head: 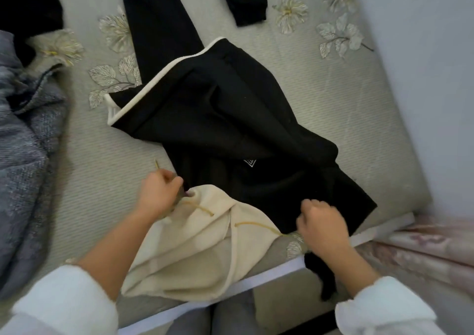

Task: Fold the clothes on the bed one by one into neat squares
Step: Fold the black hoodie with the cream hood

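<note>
A black hoodie (225, 119) with cream trim and a cream-lined hood (197, 239) lies crumpled across the bed, its hood toward me at the bed's near edge. My left hand (159, 193) pinches the fabric at the hood's neck opening on the left side. Over on the right shoulder, my right hand (323, 221) grips the black fabric by the hood's edge. A yellow drawstring (256, 224) runs across the hood. One long black sleeve (156, 19) stretches away toward the far side; another black cuff (246, 1) lies at the top.
A grey knitted garment (23, 155) is heaped at the left. A black garment (25, 3) sits at the top left. The grey flowered bedspread (333, 98) covers the bed. The wall (423, 52) and a pink curtain (423, 252) are at the right.
</note>
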`<state>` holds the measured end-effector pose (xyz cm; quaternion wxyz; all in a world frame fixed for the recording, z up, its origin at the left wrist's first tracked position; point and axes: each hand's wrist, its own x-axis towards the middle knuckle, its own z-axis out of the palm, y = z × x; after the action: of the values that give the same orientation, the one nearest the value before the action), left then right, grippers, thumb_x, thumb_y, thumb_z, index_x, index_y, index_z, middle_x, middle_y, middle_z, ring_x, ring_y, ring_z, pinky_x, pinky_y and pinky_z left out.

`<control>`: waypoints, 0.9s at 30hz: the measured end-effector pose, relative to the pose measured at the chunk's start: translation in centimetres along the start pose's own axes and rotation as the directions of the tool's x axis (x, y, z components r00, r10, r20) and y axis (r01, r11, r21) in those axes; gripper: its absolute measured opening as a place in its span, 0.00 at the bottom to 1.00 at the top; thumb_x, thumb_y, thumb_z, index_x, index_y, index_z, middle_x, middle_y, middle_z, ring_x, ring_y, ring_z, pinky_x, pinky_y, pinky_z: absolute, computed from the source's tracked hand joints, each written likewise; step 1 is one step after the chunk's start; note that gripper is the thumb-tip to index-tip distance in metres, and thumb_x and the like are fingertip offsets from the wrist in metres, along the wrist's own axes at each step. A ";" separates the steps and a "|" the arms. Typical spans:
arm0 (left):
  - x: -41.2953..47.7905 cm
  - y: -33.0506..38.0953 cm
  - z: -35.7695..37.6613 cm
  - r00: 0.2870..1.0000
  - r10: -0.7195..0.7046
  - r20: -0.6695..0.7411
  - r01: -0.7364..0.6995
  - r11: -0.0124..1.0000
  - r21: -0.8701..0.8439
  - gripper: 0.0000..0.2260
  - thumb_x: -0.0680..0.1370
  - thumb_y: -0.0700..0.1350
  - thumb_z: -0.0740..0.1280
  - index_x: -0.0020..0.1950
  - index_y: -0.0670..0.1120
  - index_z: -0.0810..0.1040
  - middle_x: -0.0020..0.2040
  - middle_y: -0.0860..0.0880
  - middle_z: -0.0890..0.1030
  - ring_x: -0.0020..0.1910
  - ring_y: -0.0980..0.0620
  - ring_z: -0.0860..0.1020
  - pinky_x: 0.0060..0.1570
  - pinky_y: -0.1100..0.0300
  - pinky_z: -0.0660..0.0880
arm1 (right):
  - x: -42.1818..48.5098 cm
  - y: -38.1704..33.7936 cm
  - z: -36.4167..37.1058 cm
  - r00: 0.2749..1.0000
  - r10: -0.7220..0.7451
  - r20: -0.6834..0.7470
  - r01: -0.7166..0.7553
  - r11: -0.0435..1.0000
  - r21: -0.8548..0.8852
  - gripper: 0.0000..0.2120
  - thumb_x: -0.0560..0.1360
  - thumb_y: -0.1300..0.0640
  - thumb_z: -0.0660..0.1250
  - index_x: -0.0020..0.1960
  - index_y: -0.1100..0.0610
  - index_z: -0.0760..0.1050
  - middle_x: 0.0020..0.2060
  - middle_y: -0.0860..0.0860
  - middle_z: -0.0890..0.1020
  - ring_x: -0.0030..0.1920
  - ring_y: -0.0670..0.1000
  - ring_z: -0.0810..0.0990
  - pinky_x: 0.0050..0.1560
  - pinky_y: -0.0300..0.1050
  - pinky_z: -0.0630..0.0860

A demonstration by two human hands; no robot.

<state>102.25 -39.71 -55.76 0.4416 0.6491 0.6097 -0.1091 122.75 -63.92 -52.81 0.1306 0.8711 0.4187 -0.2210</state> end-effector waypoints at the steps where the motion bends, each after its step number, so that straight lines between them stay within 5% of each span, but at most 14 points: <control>1: 0.1 0.2 0.6 0.997 -0.066 0.032 0.069 0.990 -0.126 0.09 0.77 0.47 0.66 0.39 0.46 0.75 0.42 0.44 0.81 0.34 0.51 0.74 0.37 0.57 0.67 | -0.2 -1.2 0.5 0.994 0.089 0.068 -0.095 0.990 0.105 0.10 0.74 0.56 0.62 0.34 0.57 0.67 0.31 0.53 0.76 0.34 0.57 0.77 0.33 0.47 0.69; 3: 0.1 0.4 1.9 0.973 -0.176 0.152 0.216 0.923 -0.318 0.11 0.77 0.51 0.66 0.48 0.42 0.74 0.44 0.42 0.82 0.34 0.52 0.74 0.34 0.58 0.68 | -0.4 -2.8 2.8 0.884 0.319 0.342 -0.432 0.837 0.337 0.16 0.78 0.48 0.58 0.41 0.59 0.72 0.37 0.53 0.77 0.40 0.56 0.77 0.39 0.46 0.70; 5: -0.1 0.6 2.8 0.960 -0.229 0.163 0.276 0.881 -0.384 0.14 0.76 0.52 0.68 0.50 0.42 0.75 0.43 0.44 0.79 0.37 0.50 0.75 0.37 0.57 0.71 | -1.0 -4.0 4.6 0.667 0.510 0.544 -0.733 0.320 0.600 0.27 0.73 0.40 0.61 0.57 0.63 0.74 0.50 0.58 0.80 0.50 0.58 0.78 0.52 0.49 0.75; 7: -0.3 0.7 3.0 0.939 -0.288 0.188 0.343 0.822 -0.455 0.18 0.74 0.54 0.70 0.56 0.42 0.75 0.47 0.45 0.79 0.44 0.47 0.78 0.44 0.53 0.76 | -0.9 -4.2 5.0 0.474 0.549 0.689 -0.629 -0.336 0.701 0.28 0.71 0.45 0.68 0.63 0.63 0.71 0.53 0.59 0.79 0.52 0.58 0.79 0.52 0.53 0.78; 9: -0.8 1.1 2.2 0.924 -0.295 0.242 0.380 0.763 -0.523 0.24 0.72 0.54 0.72 0.62 0.42 0.73 0.52 0.43 0.80 0.50 0.44 0.79 0.53 0.48 0.77 | -0.1 -3.7 4.4 0.466 0.365 0.806 -0.445 -0.690 0.570 0.18 0.74 0.58 0.69 0.61 0.62 0.72 0.47 0.58 0.79 0.45 0.56 0.79 0.42 0.48 0.78; 13: -3.2 2.8 -1.5 0.929 -0.124 0.347 0.352 0.580 -0.734 0.18 0.74 0.49 0.70 0.60 0.42 0.76 0.51 0.42 0.83 0.47 0.46 0.81 0.44 0.52 0.80 | 0.7 -2.5 -2.0 0.721 0.213 0.659 -0.297 -0.765 0.572 0.17 0.74 0.61 0.64 0.62 0.62 0.75 0.46 0.57 0.82 0.42 0.55 0.80 0.40 0.46 0.77; 18: -8.7 6.3 -7.8 0.978 0.027 0.205 0.174 0.427 -0.887 0.06 0.77 0.43 0.62 0.47 0.42 0.77 0.42 0.46 0.81 0.43 0.50 0.79 0.47 0.55 0.75 | -0.8 -1.2 -12.3 0.920 0.199 0.339 -0.116 -0.687 0.718 0.11 0.78 0.62 0.60 0.57 0.62 0.77 0.48 0.56 0.85 0.47 0.53 0.84 0.48 0.43 0.81; 23: -15.9 8.0 -13.5 0.996 0.075 -0.041 -0.060 0.270 -0.961 0.06 0.76 0.44 0.63 0.41 0.47 0.76 0.35 0.51 0.79 0.38 0.54 0.77 0.40 0.61 0.72 | -5.0 -1.3 -21.6 0.979 0.200 0.046 0.062 -0.502 0.863 0.09 0.79 0.60 0.62 0.59 0.57 0.74 0.56 0.55 0.82 0.56 0.55 0.81 0.55 0.51 0.77; 27: -21.0 8.6 -16.7 0.992 0.009 -0.129 -0.129 0.149 -0.980 0.06 0.76 0.47 0.64 0.48 0.46 0.79 0.40 0.49 0.84 0.39 0.53 0.82 0.37 0.61 0.77 | -8.4 -1.3 -26.3 0.980 0.198 -0.011 0.107 -0.479 0.871 0.09 0.80 0.59 0.61 0.59 0.58 0.74 0.50 0.54 0.82 0.44 0.50 0.84 0.39 0.44 0.80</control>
<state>98.39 -41.40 -27.91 0.7332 0.2367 0.5231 0.3644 124.36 -57.94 -25.86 -0.7094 0.5888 -0.0073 -0.3873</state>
